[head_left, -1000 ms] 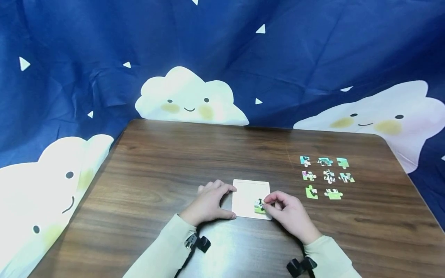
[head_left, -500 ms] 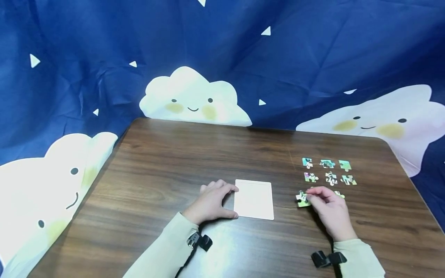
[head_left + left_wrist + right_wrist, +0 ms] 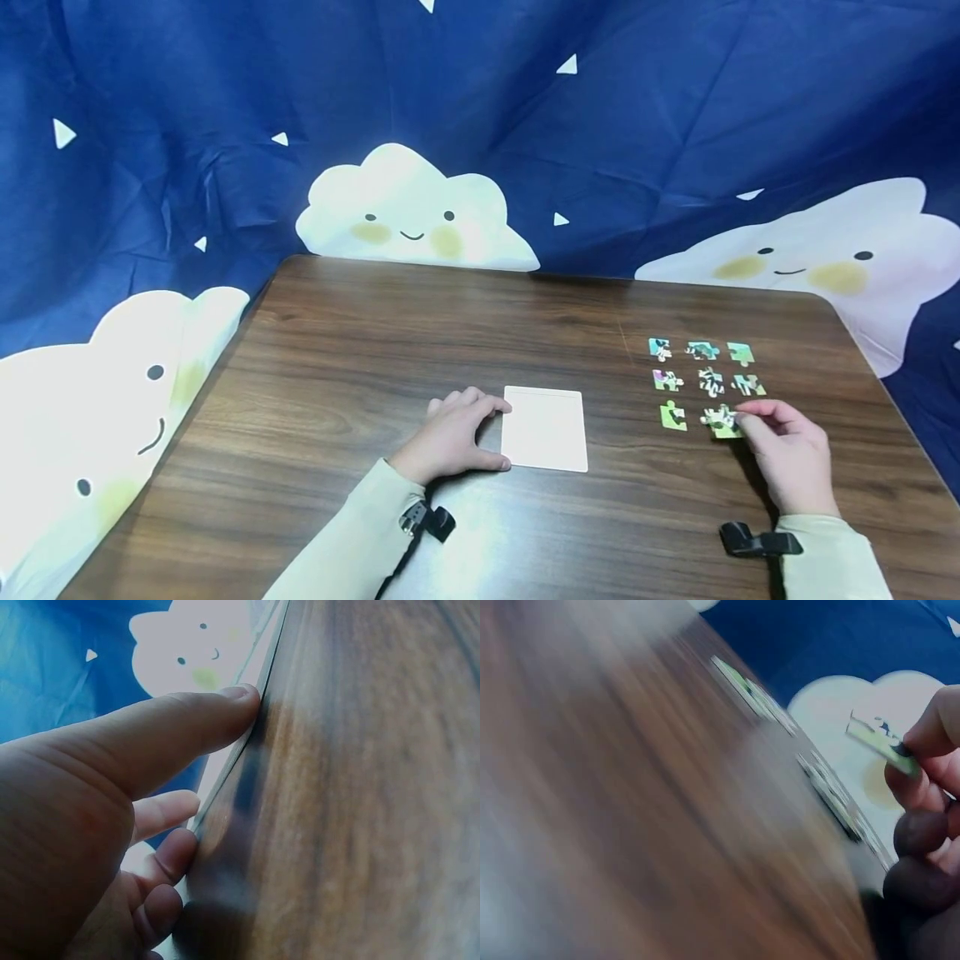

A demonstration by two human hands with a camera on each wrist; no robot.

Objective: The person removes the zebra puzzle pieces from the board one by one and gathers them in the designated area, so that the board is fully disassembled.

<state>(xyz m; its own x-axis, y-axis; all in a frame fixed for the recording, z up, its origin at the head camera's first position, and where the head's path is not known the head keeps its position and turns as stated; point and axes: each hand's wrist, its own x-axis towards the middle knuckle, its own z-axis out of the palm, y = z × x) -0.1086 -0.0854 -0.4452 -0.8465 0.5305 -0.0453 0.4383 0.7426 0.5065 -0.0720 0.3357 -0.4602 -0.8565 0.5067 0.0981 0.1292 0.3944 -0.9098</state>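
Observation:
In the head view my left hand lies at the left side of a white square puzzle board, thumb and a finger touching its edge. The left wrist view shows the thumb extended along that edge and the other fingers loosely bent. My right hand pinches a green-and-white jigsaw piece between thumb and finger, clear of the table in the right wrist view. From the head view the held piece overlaps the right end of the front row of loose pieces, hiding what lies there.
Loose jigsaw pieces lie face up in rows at the right of the brown wooden table. A green piece sits at the front left of them. Behind the table hangs a blue curtain printed with clouds.
My right hand has carried the pinched jigsaw piece from over the board's lower right corner rightward to the front row of loose pieces. The left hand stays at the board's edge.

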